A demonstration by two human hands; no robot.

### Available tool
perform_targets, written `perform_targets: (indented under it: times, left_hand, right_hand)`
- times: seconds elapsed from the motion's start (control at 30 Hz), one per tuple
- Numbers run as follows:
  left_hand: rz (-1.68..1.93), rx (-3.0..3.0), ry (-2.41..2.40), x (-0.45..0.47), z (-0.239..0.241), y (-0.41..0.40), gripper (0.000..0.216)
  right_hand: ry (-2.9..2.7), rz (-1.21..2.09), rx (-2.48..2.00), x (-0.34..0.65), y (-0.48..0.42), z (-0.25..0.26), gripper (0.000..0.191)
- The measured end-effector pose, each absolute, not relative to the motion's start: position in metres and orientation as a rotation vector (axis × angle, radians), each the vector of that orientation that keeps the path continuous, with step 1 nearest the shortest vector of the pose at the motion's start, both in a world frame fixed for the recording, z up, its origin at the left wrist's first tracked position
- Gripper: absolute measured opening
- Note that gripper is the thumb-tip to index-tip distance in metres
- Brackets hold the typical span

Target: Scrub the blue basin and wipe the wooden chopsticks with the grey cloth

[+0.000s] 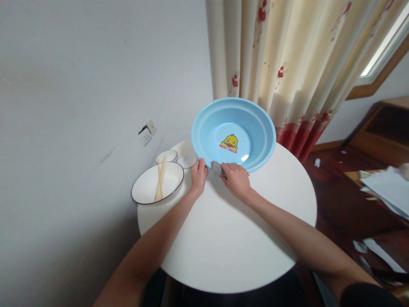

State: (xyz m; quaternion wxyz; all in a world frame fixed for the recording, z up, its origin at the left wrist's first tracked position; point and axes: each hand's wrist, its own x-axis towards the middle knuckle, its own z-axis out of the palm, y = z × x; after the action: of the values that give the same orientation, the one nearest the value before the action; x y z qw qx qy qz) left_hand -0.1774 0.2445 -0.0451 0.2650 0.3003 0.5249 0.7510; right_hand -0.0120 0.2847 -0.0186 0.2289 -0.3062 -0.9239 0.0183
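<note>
Basin (255,136) of glossy light-blue plastic, round, yellow duck print (230,142) inside, over far side of round white table (233,238); left hand (199,175) grips its rim (195,138), right hand (237,179) holds mottled grey cloth (217,168) there

Patterned curtains (275,55) and a dark wooden floor (335,204) suggest a home.

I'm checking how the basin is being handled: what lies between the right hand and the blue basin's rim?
A gray pad, held in the right hand at the blue basin's near rim; the head view shows it.
</note>
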Motion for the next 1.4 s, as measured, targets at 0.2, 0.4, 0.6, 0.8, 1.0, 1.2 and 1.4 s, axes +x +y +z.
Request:
perform_targets:
  times: [0.2, 0.4, 0.6, 0.8, 1.0, 1.2, 1.4]
  left_hand:
    - [1.983, 0.805, 1.407, -0.169, -0.050, 0.243, 0.062]
    - [1.975, 0.855, 1.381, -0.165, -0.054, 0.242, 0.056]
    - [1.945, 0.847, 1.382, -0.162, -0.055, 0.243, 0.053]
    - [1.955, 0.866, 1.388, -0.162, -0.055, 0.243, 0.056]
    - [1.946, 0.869, 1.389, -0.168, -0.051, 0.243, 0.059]
    - [1.955, 0.816, 1.383, -0.180, -0.043, 0.244, 0.058]
    - [1.978, 0.838, 1.372, -0.181, -0.048, 0.244, 0.060]
  right_hand:
    - [-2.538, 0.055, -0.831, -0.011, 0.287, -0.022, 0.025]
    - [-2.502, 0.062, -0.829, -0.013, 0.289, -0.026, 0.024]
    - [-2.497, 0.075, -0.817, -0.013, 0.289, -0.027, 0.025]
    - [-2.501, 0.071, -0.820, -0.013, 0.289, -0.025, 0.026]
    - [-2.530, 0.072, -0.856, -0.012, 0.288, -0.020, 0.024]
    - [-2.562, 0.054, -0.854, -0.010, 0.286, -0.017, 0.020]
    - [-2.570, 0.044, -0.852, -0.011, 0.286, -0.018, 0.019]
